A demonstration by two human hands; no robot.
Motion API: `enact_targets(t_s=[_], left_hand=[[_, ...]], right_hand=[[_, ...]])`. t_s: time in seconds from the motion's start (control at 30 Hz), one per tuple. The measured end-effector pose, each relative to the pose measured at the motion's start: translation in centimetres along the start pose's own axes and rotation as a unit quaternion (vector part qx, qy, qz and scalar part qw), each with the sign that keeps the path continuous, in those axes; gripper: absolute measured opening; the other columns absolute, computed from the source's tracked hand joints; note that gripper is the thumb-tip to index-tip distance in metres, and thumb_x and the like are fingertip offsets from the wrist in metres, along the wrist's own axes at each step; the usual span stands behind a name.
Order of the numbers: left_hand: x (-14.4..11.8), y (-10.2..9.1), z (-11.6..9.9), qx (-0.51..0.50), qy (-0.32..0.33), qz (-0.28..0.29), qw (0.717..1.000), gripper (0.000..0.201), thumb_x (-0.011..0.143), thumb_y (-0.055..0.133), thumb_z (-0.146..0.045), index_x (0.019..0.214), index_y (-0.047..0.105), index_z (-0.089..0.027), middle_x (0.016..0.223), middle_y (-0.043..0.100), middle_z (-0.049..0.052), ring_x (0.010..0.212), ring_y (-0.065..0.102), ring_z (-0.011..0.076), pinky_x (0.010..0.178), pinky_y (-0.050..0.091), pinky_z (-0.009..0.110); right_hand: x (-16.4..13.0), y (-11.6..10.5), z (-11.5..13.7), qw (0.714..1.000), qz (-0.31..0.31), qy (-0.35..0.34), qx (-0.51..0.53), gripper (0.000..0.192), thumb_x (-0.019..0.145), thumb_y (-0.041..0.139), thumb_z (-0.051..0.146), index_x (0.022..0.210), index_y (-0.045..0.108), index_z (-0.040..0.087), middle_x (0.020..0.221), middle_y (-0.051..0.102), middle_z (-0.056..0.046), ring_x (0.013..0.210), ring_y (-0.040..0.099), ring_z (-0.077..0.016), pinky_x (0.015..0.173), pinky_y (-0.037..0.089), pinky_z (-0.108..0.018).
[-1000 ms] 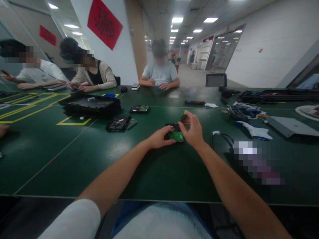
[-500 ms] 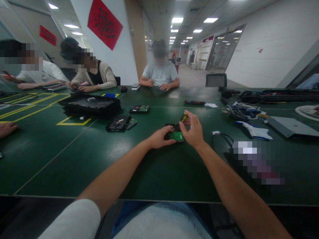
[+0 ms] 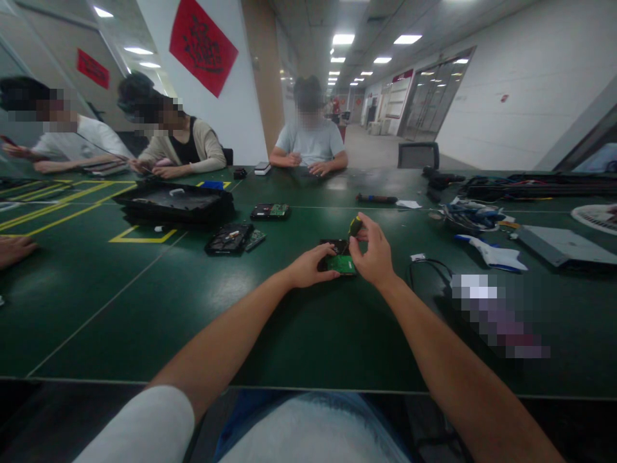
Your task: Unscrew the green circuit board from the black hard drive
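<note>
A hard drive (image 3: 341, 264) with a green circuit board facing up lies on the dark green table (image 3: 308, 334) in front of me. My left hand (image 3: 313, 265) grips it from the left, thumb on the near side and fingers on the far side. My right hand (image 3: 373, 251) is closed on a small yellow-and-black screwdriver (image 3: 355, 225), its handle up and tilted. The screwdriver's shaft points down toward the drive; its tip is too small and hidden to make out.
Left of my hands lie an opened hard drive (image 3: 229, 239), another drive (image 3: 270, 211) and a black tray (image 3: 176, 202). On the right are cables (image 3: 470, 214), a glove (image 3: 492, 252), a grey metal box (image 3: 569, 244) and a screwdriver (image 3: 376, 199). A person (image 3: 308, 141) sits opposite.
The yellow-and-black screwdriver has turned in my right fingers and its handle shows more plainly. My left hand and the hard drive have stayed put.
</note>
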State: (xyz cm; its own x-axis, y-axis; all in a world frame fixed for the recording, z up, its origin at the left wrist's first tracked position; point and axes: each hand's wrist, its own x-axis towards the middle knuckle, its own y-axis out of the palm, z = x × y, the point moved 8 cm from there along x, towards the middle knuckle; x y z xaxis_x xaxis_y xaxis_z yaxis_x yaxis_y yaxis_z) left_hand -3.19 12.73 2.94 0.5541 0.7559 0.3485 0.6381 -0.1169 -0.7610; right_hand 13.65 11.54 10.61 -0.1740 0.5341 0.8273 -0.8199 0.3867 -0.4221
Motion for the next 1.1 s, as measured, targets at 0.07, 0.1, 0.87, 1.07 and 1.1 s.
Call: enact_targets(t_s=[0.07, 0.1, 0.87, 1.07, 1.1], left_hand=[[-0.01, 0.03, 0.07, 0.002, 0.001, -0.001, 1.000, 0.065, 0.083, 0.076, -0.057, 0.136, 0.058, -0.023, 0.156, 0.052, 0.014, 0.148, 0.046, 0.0324, 0.123, 0.039, 0.050], [-0.01, 0.04, 0.13, 0.004, 0.000, -0.001, 1.000, 0.065, 0.083, 0.075, -0.057, 0.136, 0.059, -0.023, 0.156, 0.051, 0.014, 0.148, 0.047, 0.0325, 0.123, 0.039, 0.050], [0.00, 0.11, 0.19, 0.004, 0.000, 0.001, 1.000, 0.066, 0.084, 0.075, -0.058, 0.135, 0.058, -0.021, 0.155, 0.052, 0.016, 0.146, 0.048, 0.0333, 0.122, 0.039, 0.049], [-0.03, 0.01, 0.14, 0.009, -0.003, 0.000, 1.000, 0.066, 0.083, 0.074, -0.059, 0.135, 0.058, -0.022, 0.156, 0.051, 0.015, 0.146, 0.048, 0.0338, 0.122, 0.040, 0.050], [-0.02, -0.01, 0.10, 0.009, -0.004, 0.001, 1.000, 0.066, 0.084, 0.074, -0.059, 0.135, 0.058, -0.022, 0.156, 0.051, 0.015, 0.146, 0.048, 0.0338, 0.122, 0.040, 0.050]], right_hand=[[0.00, -0.01, -0.10, 1.000, -0.002, 0.001, -0.005, 0.058, 0.096, 0.058, 0.030, 0.151, 0.040, 0.029, 0.130, 0.060, -0.013, 0.092, 0.069, -0.0241, 0.085, 0.066, -0.049], [0.01, -0.05, -0.11, 1.000, -0.004, 0.002, -0.009, 0.057, 0.096, 0.059, 0.032, 0.150, 0.041, 0.029, 0.128, 0.060, -0.013, 0.090, 0.068, -0.0238, 0.083, 0.066, -0.048], [-0.03, 0.24, -0.13, 1.000, 0.006, 0.007, 0.004, 0.061, 0.097, 0.056, 0.026, 0.155, 0.038, 0.028, 0.131, 0.058, -0.013, 0.097, 0.068, -0.0243, 0.090, 0.064, -0.049], [-0.07, 0.01, -0.22, 1.000, -0.002, 0.007, -0.005, 0.059, 0.096, 0.060, 0.032, 0.152, 0.042, 0.028, 0.130, 0.057, -0.013, 0.097, 0.068, -0.0249, 0.086, 0.065, -0.048], [-0.08, 0.02, -0.17, 1.000, -0.001, 0.004, -0.005, 0.059, 0.097, 0.059, 0.030, 0.153, 0.041, 0.028, 0.131, 0.058, -0.013, 0.099, 0.068, -0.0256, 0.087, 0.065, -0.049]])
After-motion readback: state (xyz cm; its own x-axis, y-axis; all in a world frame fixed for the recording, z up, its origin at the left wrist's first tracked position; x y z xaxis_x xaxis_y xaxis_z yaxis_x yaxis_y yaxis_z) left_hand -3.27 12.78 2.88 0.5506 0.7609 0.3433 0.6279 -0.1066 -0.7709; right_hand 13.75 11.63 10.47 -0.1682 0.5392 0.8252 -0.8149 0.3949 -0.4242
